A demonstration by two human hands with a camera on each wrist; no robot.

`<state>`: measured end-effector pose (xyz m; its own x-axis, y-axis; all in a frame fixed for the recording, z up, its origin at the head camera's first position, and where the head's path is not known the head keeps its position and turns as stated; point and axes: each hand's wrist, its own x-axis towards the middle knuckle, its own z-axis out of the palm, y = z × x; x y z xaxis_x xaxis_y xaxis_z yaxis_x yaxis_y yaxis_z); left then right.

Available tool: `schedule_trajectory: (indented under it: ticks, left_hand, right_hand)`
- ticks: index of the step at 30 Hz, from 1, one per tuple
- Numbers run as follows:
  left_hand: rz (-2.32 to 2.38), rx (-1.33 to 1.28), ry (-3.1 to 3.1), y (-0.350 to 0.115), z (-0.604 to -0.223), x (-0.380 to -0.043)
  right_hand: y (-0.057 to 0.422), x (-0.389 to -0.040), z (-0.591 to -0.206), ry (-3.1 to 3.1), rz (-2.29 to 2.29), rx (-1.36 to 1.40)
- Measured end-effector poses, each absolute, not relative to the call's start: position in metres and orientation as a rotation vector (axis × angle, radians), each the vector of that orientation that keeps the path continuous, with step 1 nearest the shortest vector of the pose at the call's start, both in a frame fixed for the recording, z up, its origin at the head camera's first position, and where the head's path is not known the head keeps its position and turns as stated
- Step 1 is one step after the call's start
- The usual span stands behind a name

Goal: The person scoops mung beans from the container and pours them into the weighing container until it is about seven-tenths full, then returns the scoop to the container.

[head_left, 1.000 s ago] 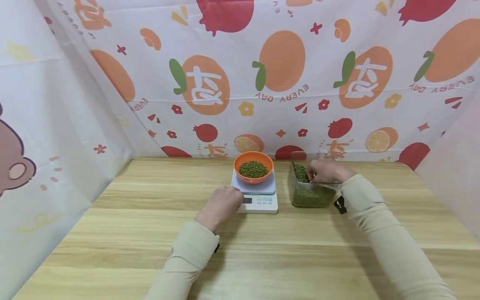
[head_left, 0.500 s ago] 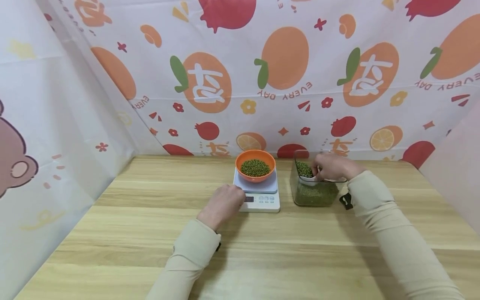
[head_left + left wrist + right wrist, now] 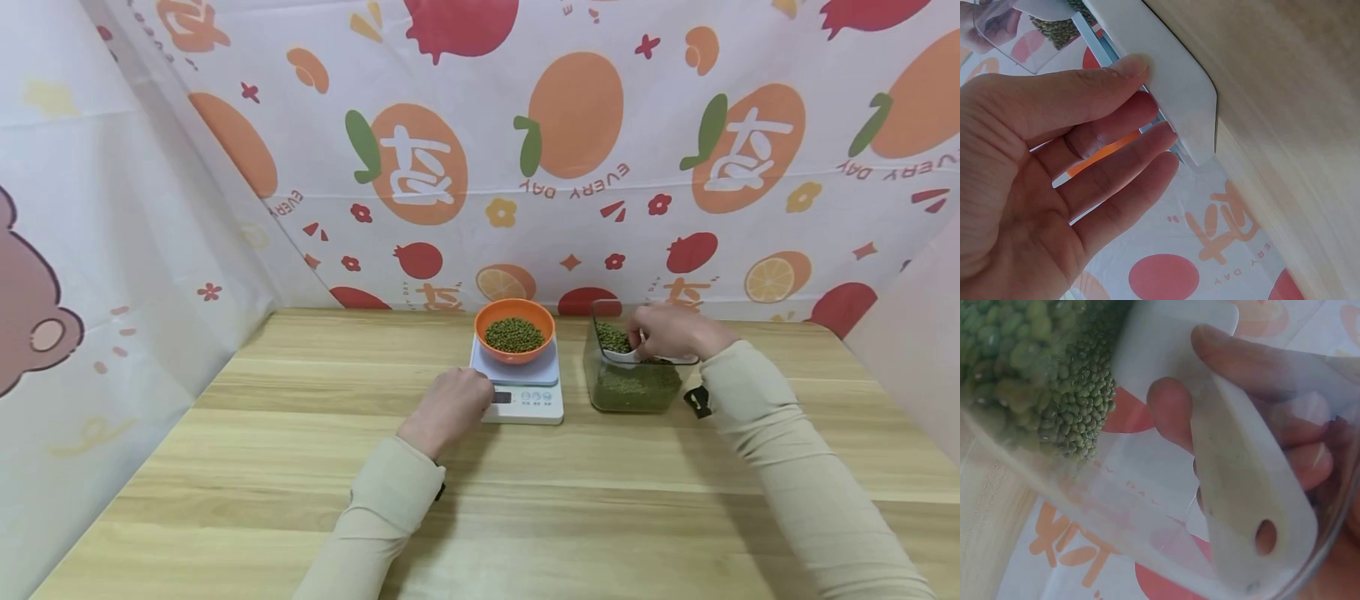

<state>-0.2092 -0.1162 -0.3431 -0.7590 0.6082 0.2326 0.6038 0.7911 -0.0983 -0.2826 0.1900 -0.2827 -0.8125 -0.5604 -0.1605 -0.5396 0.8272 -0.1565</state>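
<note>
At the front left corner of the white kitchen scale [image 3: 537, 406] is my left hand [image 3: 447, 408]. The left wrist view shows its thumb [image 3: 1132, 65] against the scale's front face and its fingertips along the upper edge. An orange bowl [image 3: 487, 326] of mung beans [image 3: 514, 335] stands on the scale's platform. My right hand [image 3: 670, 330] reaches inside a clear container [image 3: 633, 398] of mung beans [image 3: 1088, 403]. There it pinches the handle of a white plastic scoop [image 3: 1254, 487], which has a hole at its end and shows through the wall. The scoop's front end is partly hidden.
The container stands just right of the scale, with a narrow gap between. Behind both, a fruit-patterned curtain [image 3: 573, 117] hangs along the back edge of the wooden table [image 3: 600, 500]. Another curtain [image 3: 150, 192] closes the left side.
My right hand lifts slightly within the container, and the white scoop comes into sight above the beans. The left hand stays at the scale. The whole head view shifts a little.
</note>
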Motion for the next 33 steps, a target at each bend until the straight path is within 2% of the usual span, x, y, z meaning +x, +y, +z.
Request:
schedule_trajectory:
  ticks: [33]
  left_hand:
    - [0.018,-0.964,-2.715,-0.117,-0.344,-0.210]
  right_hand:
    - [0.199,-0.269,-0.275,2.842,-0.246,-0.939]
